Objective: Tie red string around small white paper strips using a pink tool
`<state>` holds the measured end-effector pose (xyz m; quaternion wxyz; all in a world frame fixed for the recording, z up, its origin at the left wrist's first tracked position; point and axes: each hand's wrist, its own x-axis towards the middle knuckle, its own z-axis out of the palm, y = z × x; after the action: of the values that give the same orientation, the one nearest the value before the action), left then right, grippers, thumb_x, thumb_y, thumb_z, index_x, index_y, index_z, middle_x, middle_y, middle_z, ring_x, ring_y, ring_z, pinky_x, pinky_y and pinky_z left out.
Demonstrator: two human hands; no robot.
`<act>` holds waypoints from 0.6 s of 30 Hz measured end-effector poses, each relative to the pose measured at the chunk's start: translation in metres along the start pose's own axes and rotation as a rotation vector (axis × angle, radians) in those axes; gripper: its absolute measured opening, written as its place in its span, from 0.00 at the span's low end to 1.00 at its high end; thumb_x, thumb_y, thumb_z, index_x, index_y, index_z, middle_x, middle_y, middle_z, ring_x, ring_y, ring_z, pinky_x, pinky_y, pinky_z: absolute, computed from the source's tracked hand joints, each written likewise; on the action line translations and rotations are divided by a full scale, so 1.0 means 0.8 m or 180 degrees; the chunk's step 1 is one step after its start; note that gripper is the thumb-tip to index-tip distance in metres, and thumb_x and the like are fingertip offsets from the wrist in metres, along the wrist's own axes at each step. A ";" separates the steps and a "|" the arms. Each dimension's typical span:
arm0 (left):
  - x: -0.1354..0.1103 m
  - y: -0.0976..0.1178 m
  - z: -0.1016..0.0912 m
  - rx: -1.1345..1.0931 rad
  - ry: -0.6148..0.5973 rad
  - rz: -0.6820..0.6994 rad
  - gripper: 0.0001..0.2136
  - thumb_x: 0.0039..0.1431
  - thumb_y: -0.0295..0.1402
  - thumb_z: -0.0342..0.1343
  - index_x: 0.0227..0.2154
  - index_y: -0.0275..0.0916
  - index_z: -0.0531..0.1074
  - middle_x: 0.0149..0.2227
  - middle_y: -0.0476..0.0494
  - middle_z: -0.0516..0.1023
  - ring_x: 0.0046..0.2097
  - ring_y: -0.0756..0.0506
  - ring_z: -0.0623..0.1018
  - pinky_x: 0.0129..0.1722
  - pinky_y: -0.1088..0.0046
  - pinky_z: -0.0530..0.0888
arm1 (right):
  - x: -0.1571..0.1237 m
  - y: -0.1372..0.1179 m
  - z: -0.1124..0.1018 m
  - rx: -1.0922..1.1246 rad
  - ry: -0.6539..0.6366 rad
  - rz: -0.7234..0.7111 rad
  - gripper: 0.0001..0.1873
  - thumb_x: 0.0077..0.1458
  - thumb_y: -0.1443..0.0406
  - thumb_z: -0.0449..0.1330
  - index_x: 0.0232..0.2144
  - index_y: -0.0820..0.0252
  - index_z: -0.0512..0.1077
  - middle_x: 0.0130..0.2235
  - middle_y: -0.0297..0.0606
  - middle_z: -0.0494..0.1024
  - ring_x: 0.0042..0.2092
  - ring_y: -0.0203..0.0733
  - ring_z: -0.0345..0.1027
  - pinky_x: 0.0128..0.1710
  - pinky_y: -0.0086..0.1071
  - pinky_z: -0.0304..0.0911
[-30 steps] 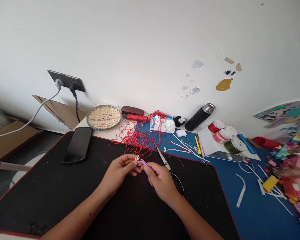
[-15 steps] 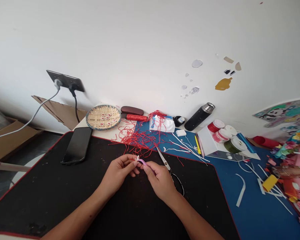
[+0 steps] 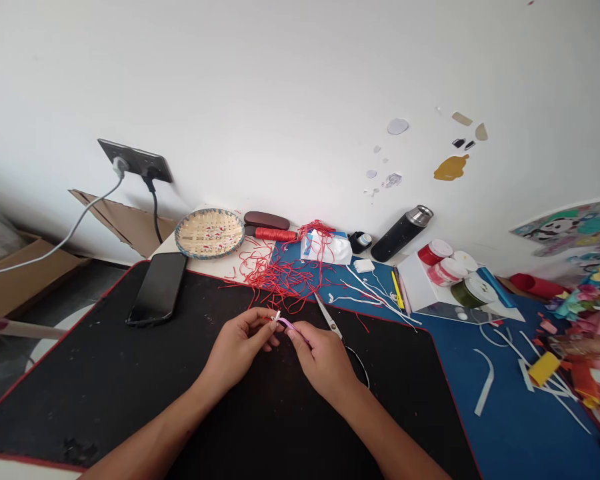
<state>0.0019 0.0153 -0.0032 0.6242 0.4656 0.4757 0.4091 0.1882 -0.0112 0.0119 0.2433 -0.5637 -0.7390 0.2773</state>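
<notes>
Both my hands meet over the black mat (image 3: 130, 393). My left hand (image 3: 240, 343) pinches one end of a small pink and white paper strip piece (image 3: 283, 323), with a bit of red thread at its fingertips. My right hand (image 3: 323, 360) pinches the other end of the same piece, fingers closed. Scissors (image 3: 337, 333) lie on the mat just right of my right hand, partly hidden by it. A tangle of red thread (image 3: 280, 277) lies just beyond my hands.
A black phone (image 3: 157, 297) lies at the mat's left. A woven basket (image 3: 209, 233), red spool (image 3: 275, 235), tissue pack (image 3: 330, 248) and black flask (image 3: 400, 233) line the wall. Tape rolls (image 3: 450, 270), white strips (image 3: 380, 293) and coloured paper scraps (image 3: 580, 347) cover the blue mat at right.
Hands stay almost still on the pink piece; only my fingers shift slightly. The view has tilted a little.
</notes>
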 end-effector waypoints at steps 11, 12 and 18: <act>-0.006 -0.003 -0.002 0.0762 0.0107 0.0342 0.11 0.60 0.41 0.61 0.41 0.42 0.80 0.32 0.46 0.84 0.31 0.43 0.83 0.33 0.70 0.78 | 0.001 0.000 0.002 -0.0499 -0.0146 -0.0071 0.16 0.72 0.60 0.49 0.41 0.55 0.77 0.30 0.38 0.81 0.31 0.43 0.75 0.30 0.31 0.53; -0.006 -0.002 -0.003 0.0833 0.0118 0.0360 0.11 0.60 0.41 0.61 0.41 0.43 0.80 0.32 0.46 0.84 0.31 0.43 0.83 0.33 0.70 0.77 | 0.001 -0.001 0.001 -0.0528 -0.0176 -0.0071 0.16 0.72 0.61 0.50 0.41 0.55 0.76 0.31 0.38 0.81 0.31 0.43 0.75 0.30 0.31 0.53; -0.002 0.003 -0.004 0.0729 0.0016 0.0198 0.12 0.60 0.42 0.61 0.40 0.41 0.79 0.31 0.45 0.83 0.31 0.43 0.82 0.31 0.70 0.77 | 0.002 -0.007 -0.007 -0.0574 -0.0335 -0.0079 0.11 0.69 0.62 0.54 0.42 0.56 0.76 0.34 0.37 0.82 0.35 0.44 0.76 0.32 0.32 0.54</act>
<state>-0.0021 0.0147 -0.0011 0.5527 0.5473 0.5063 0.3723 0.1873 -0.0099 0.0199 0.1558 -0.5588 -0.7796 0.2360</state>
